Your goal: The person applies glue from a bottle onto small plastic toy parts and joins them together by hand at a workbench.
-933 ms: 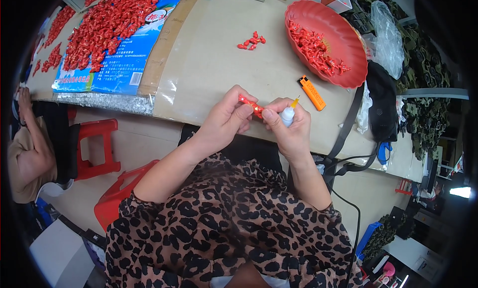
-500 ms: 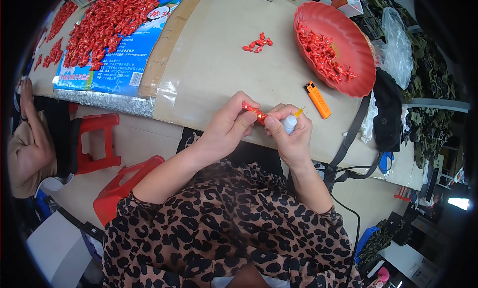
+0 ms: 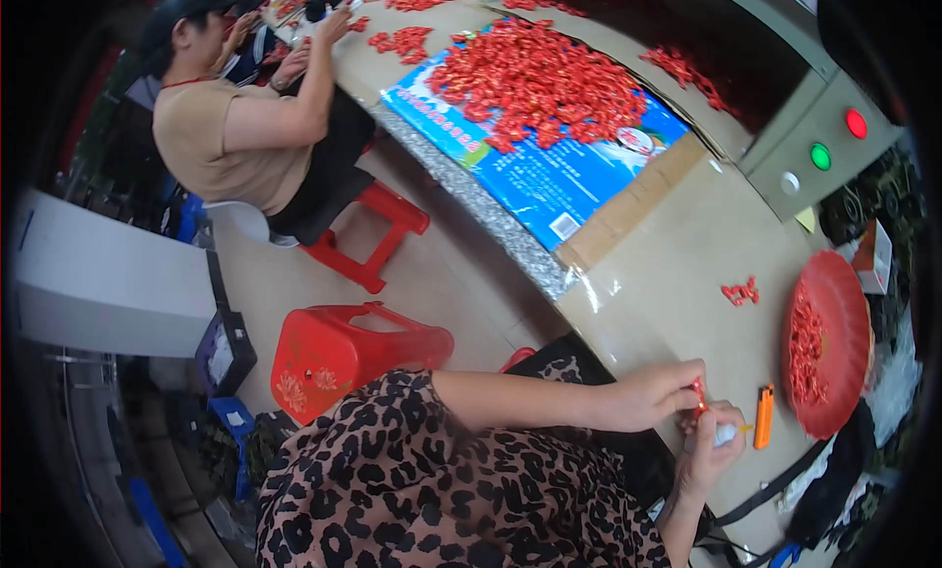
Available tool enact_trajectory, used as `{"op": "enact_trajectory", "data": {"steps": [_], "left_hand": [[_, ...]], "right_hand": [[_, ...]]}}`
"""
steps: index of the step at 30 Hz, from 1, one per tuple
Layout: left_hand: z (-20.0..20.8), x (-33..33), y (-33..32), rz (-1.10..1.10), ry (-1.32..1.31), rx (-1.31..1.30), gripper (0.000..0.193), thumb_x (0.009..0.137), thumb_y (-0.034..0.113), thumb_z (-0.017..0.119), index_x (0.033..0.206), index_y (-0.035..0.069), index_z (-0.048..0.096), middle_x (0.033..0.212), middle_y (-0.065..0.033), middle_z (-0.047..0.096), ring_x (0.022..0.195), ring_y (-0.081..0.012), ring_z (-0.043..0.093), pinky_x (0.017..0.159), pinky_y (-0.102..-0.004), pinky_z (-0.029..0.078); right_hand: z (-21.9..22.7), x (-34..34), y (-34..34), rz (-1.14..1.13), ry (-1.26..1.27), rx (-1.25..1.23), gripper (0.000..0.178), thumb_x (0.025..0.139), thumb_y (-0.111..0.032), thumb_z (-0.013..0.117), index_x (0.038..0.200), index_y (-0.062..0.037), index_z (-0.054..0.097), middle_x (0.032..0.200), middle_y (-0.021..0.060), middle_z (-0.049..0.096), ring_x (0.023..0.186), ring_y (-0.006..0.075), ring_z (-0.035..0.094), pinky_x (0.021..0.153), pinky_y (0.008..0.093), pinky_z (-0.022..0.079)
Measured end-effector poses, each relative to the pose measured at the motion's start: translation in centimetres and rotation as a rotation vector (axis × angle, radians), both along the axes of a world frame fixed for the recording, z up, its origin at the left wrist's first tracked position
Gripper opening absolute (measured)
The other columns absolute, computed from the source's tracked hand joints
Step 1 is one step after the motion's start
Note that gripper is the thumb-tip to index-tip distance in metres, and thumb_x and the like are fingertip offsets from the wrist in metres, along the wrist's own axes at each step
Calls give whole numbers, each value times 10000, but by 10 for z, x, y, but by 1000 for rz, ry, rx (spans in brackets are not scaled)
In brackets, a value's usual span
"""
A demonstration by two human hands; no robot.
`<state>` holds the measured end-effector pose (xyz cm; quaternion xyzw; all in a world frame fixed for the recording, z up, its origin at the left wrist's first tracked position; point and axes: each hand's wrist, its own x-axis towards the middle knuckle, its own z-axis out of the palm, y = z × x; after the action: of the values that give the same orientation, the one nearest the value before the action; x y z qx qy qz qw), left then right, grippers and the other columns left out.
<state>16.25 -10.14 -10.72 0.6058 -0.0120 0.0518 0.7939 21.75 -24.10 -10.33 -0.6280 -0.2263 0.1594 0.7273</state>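
Over the near edge of the table, my left hand [image 3: 653, 395] pinches a small shiny red piece [image 3: 699, 393] between thumb and fingers. Close against it, my right hand [image 3: 708, 458] has its thumb and finger at the lower end of the same piece. That right hand also keeps a small white bottle with a yellow tip [image 3: 726, 435] in its curled fingers. The exact shape of the red piece is partly hidden by my fingertips. An orange lighter [image 3: 763, 419] lies just right of my right hand. Several similar red pieces [image 3: 741, 291] lie farther up the table.
A red scalloped dish [image 3: 846, 318] with red pieces stands at the right. A large red heap [image 3: 540, 82] covers a blue printed sheet [image 3: 535, 200]. Beyond is a metal housing [image 3: 785, 180] with buttons. Red stools [image 3: 324, 357] and a seated co-worker [image 3: 240, 127] are at left.
The view has swung left, bringing the co-worker and the metal housing into sight. Both hands still hold the red piece together, and the bottle stays in my right hand.
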Motion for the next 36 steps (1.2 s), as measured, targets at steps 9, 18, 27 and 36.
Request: {"op": "enact_trajectory", "data": {"steps": [9, 18, 27, 36], "left_hand": [[8, -5, 1, 48, -21, 40, 90, 871, 118, 411, 876, 28, 418, 755, -30, 482, 608, -81, 414, 550, -215, 380], [16, 2, 0, -75, 95, -93, 184, 879, 174, 420, 980, 56, 518, 687, 50, 465, 569, -21, 386, 494, -170, 345], [8, 5, 6, -131, 234, -207, 226, 867, 146, 419, 1026, 10, 506, 763, -2, 512, 554, -37, 401, 495, -175, 359], [10, -2, 9, -134, 241, -199, 233, 862, 132, 430, 1034, 0, 511, 780, -5, 512, 563, -44, 384, 511, -178, 348]], "right_hand": [[0, 0, 3, 27, 73, 63, 136, 791, -94, 563, 776, -13, 454, 675, 63, 466, 554, 107, 453, 517, 214, 379], [14, 5, -4, -73, 196, -60, 95, 789, -103, 561, 791, -19, 516, 723, 42, 520, 568, 83, 484, 511, 198, 401], [4, 9, 3, -38, 108, -64, 97, 782, -101, 583, 772, -12, 544, 681, 7, 543, 573, 41, 479, 514, 167, 389], [1, 4, 2, 19, 75, 12, 86, 786, -83, 576, 761, -16, 529, 700, 9, 537, 624, 46, 477, 555, 180, 392]]}}
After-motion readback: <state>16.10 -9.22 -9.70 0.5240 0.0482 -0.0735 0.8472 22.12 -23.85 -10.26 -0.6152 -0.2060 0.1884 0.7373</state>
